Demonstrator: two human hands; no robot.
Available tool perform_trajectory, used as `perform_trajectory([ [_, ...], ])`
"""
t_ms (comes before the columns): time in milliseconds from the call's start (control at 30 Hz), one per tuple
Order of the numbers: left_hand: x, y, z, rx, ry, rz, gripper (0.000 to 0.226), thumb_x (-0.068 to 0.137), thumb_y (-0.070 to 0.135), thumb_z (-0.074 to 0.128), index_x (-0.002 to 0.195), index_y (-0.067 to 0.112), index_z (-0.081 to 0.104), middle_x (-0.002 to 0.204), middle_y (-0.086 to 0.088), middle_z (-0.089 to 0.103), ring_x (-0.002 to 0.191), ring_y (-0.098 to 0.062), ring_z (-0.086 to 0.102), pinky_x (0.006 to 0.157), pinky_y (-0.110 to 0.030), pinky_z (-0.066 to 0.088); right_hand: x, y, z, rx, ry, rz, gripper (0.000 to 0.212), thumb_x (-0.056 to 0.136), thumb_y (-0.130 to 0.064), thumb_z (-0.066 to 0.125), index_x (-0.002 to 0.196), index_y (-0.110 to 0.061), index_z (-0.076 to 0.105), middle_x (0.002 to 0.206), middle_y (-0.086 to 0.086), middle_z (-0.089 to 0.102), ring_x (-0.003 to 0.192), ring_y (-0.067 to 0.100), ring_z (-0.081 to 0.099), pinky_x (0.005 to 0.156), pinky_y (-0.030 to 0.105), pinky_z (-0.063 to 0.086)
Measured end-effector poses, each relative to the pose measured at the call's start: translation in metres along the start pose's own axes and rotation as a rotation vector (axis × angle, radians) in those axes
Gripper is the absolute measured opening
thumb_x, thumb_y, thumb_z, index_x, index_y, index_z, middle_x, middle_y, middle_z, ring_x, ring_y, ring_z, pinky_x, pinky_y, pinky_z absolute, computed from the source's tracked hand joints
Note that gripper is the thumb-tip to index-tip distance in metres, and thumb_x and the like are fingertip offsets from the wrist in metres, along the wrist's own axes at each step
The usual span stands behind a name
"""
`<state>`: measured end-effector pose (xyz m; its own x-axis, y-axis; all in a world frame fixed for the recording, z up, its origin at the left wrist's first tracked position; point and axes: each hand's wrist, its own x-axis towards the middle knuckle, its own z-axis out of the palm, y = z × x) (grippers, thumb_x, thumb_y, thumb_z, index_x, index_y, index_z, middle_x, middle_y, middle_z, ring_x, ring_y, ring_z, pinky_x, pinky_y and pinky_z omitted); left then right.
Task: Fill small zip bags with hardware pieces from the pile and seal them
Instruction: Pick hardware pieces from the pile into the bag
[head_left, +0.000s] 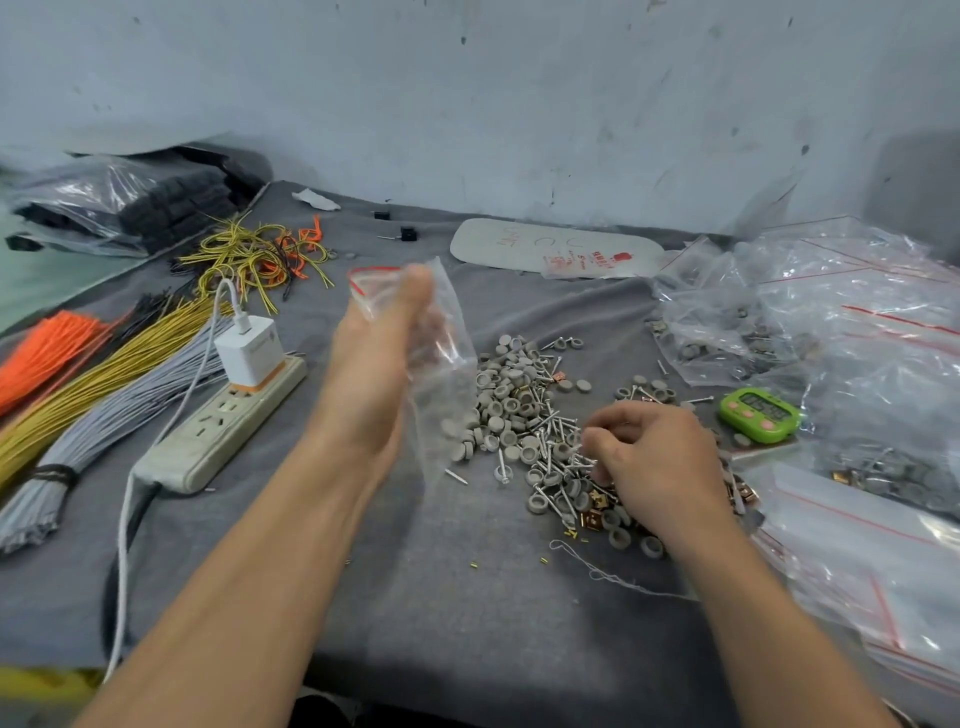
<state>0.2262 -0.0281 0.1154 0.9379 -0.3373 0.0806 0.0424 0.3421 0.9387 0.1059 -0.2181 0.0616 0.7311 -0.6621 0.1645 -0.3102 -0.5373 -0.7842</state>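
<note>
Centre of the cloth (467, 597): picking step in hand, bag not yet sealed. The left hand (379, 353) holds the bag (441, 343) raised above the cloth, thumb and fingers clamped on its upper part just below the red zip. The lay of the fingers is blurred, and whether the mouth is open cannot be told. The bag looks to hold little or nothing.

The right hand (657, 462) rests on the near right part of the pile (519, 410), fingers curled and fingertips drawn together on screws (558, 434). Whether any piece is lifted clear cannot be told.

Next move, in my judgement: carry the pinch up and left to the bag mouth, which must be held apart to receive it. Small pieces are liable to drop in transit.

Room: bare cloth lies near, between the forearms. To the left a power strip (228, 421) with charger and cable lies near the left forearm, with wire bundles (104, 374) beyond. To the right a green timer (761, 415) sits just beside the hand, and filled bags (841, 322) crowd that edge. A loose thread (597, 569) lies below the right wrist.
</note>
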Motion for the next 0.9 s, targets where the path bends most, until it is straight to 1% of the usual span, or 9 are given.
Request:
perform_trajectory([
  [133,-0.011,-0.005,-0.005,0.882,0.094,0.401,0.099,0.068,0.045,0.085,0.150,0.046,0.030,0.135,0.005,0.064,0.111,-0.013,0.065,0.100,-0.035,0.048,-0.008,-0.005,0.002,0.244,0.014,-0.067,0.016,0.084,-0.020,0.081,0.074,-0.032,0.078,0.063,-0.011,0.073,0.051,0.002,0.066,0.050,0.012,0.046],
  [267,-0.020,-0.038,0.002,1.467,-0.115,0.574,0.091,0.075,0.018,0.077,0.153,0.032,0.033,0.117,0.001,0.068,0.106,-0.027,0.063,0.082,-0.035,0.044,-0.013,-0.010,0.001,0.474,-0.093,-0.075,0.020,0.079,-0.009,0.081,0.079,-0.029,0.081,0.068,0.003,0.075,0.053,0.009,0.062,0.052,0.019,0.047],
  [333,-0.024,-0.050,0.011,1.449,-0.197,0.553,0.089,0.077,0.023,0.077,0.153,0.031,0.032,0.122,0.005,0.066,0.112,-0.023,0.060,0.080,-0.032,0.040,-0.014,-0.013,0.008,0.457,-0.177,-0.073,0.021,0.079,-0.006,0.079,0.080,-0.026,0.082,0.068,0.005,0.075,0.052,0.011,0.061,0.051,0.021,0.046],
  [433,-0.023,-0.054,0.016,1.298,-0.293,0.443,0.080,0.082,0.037,0.068,0.153,0.036,0.029,0.133,0.007,0.062,0.122,-0.019,0.058,0.095,-0.030,0.045,-0.017,-0.017,0.022,0.430,-0.317,-0.065,0.020,0.083,-0.006,0.077,0.084,-0.025,0.083,0.069,0.001,0.076,0.045,0.003,0.053,0.043,0.015,0.038],
  [533,-0.023,-0.051,0.013,1.285,-0.350,0.311,0.088,0.074,0.033,0.071,0.151,0.041,0.029,0.136,0.008,0.061,0.124,-0.018,0.058,0.098,-0.032,0.049,-0.018,-0.018,0.030,0.395,-0.453,-0.073,0.015,0.086,-0.012,0.077,0.088,-0.026,0.084,0.066,-0.005,0.073,0.043,-0.001,0.045,0.041,0.012,0.033],
  [633,-0.025,-0.048,0.009,1.370,-0.378,0.249,0.095,0.070,0.025,0.078,0.152,0.037,0.032,0.139,0.008,0.059,0.127,-0.018,0.056,0.098,-0.029,0.048,-0.016,-0.018,0.030,0.425,-0.489,-0.168,0.018,0.088,-0.014,0.073,0.093,-0.028,0.083,0.073,-0.005,0.077,0.057,0.000,0.056,0.047,0.019,0.042],
  [700,-0.025,-0.046,0.008,1.360,-0.388,0.223,0.082,0.067,0.023,0.077,0.140,0.041,0.044,0.130,0.012,0.063,0.120,-0.017,0.059,0.095,-0.032,0.051,-0.015,-0.020,0.029,0.453,-0.470,-0.194,0.019,0.088,-0.018,0.071,0.098,-0.029,0.083,0.086,-0.002,0.080,0.074,0.008,0.067,0.060,0.038,0.056],
  [800,-0.026,-0.041,0.006,1.324,-0.417,0.172,0.043,0.065,0.022,0.070,0.098,0.045,0.055,0.096,0.016,0.067,0.093,-0.012,0.065,0.079,-0.038,0.057,-0.018,-0.019,0.031,0.384,-0.568,-0.249,0.018,0.088,-0.015,0.072,0.097,-0.026,0.083,0.087,-0.010,0.079,0.075,-0.004,0.067,0.069,0.018,0.052],
  [900,-0.022,-0.037,0.000,1.346,-0.408,0.189,0.030,0.072,0.021,0.070,0.098,0.035,0.063,0.088,0.011,0.069,0.084,-0.008,0.064,0.075,-0.032,0.054,-0.015,-0.020,0.026,0.411,-0.442,-0.172,0.032,0.088,-0.002,0.064,0.097,-0.027,0.083,0.090,-0.009,0.080,0.088,0.004,0.074,0.078,0.023,0.056],
])
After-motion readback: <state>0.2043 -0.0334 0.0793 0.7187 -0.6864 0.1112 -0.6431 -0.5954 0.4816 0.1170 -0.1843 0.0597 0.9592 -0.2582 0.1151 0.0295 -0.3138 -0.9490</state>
